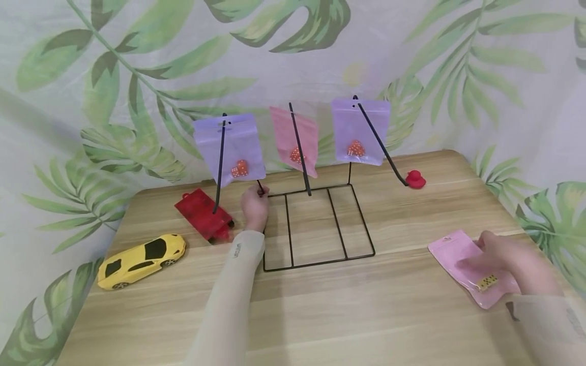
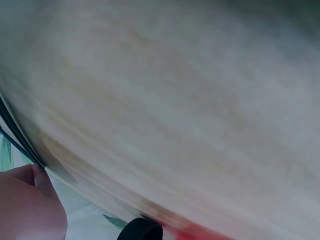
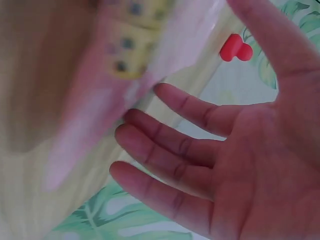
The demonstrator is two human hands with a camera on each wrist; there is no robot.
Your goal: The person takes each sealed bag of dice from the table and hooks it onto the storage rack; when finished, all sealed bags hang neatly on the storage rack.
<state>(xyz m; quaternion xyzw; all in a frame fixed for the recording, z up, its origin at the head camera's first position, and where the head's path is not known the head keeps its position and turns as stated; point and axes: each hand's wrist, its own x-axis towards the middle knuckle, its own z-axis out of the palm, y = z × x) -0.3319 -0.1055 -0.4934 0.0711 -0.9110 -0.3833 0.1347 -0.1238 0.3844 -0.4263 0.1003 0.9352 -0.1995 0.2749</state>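
In the head view my left hand (image 1: 255,206) pinches the lower back-left corner of a black wire rack (image 1: 319,264). The left wrist view has that hand (image 2: 32,202) pinching thin dark wire. Two purple pouches, one on the left rod (image 1: 235,145) and one on the right rod (image 1: 363,119), and a pink pouch (image 1: 281,132) at the middle rod hold orange dice. My right hand (image 1: 501,254) touches another pink pouch (image 1: 450,251) with yellow dice (image 1: 486,282). In the right wrist view its fingers (image 3: 175,195) are spread and loosely extended beside the blurred pouch.
A yellow toy car (image 1: 142,262) stands at the left of the wooden table (image 1: 343,310). Behind it lies a red packet (image 1: 201,212). At the back right is a small red hat-shaped object (image 1: 415,179). The rack's black rods slope forward over the table. A leaf-print cloth (image 1: 293,66) hangs behind.
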